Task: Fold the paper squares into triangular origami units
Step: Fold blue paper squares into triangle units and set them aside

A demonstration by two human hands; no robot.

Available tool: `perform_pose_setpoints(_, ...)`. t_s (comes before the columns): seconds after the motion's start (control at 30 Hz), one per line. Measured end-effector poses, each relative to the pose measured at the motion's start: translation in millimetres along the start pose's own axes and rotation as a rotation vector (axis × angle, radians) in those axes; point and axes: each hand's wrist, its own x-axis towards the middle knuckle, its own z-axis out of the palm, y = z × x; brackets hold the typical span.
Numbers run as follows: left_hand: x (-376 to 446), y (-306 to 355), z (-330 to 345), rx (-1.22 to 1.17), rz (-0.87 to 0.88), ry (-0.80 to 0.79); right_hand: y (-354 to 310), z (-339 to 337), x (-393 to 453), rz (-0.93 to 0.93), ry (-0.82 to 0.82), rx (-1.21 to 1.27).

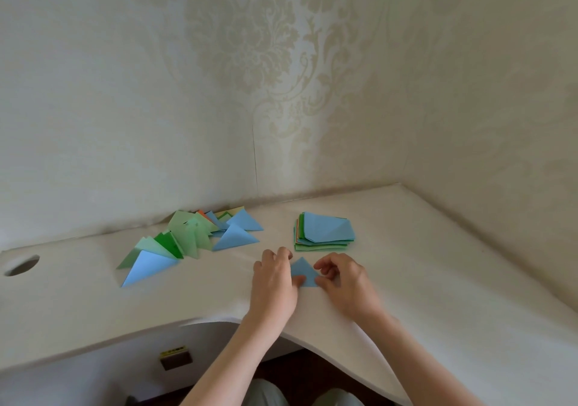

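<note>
A small blue paper triangle (302, 271) lies flat on the white desk (438, 280) between my hands. My left hand (274, 283) presses its left lower part with the thumb, fingers curled over its left edge. My right hand (342, 280) pinches its right corner, fingers bent. Behind them sits a stack of paper squares (325, 231), blue on top, green and orange beneath. To the left lies a loose pile of folded triangles (190, 236) in blue, light green and dark green.
A round cable hole (21, 265) is cut in the desk at far left. Patterned wallpaper walls meet in a corner behind the desk. The desk's curved front edge (200, 322) runs just under my wrists, with a small dark box (175, 357) below it.
</note>
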Motion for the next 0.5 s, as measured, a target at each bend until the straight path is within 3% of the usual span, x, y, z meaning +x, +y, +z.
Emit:
perform_pose_setpoints(0.33, -1.8, -18.8, -4.4, -0.201, 0.063, 0.058, -5.4, -4.8, 6.9, 0.016, -0.01, -0.023)
perform_pose_setpoints(0.5, 10.0, -52.3, -26.8, -0.228, -0.025, 0.155, -15.9, -6.6, 26.6, -0.136, 0.224, -0.113)
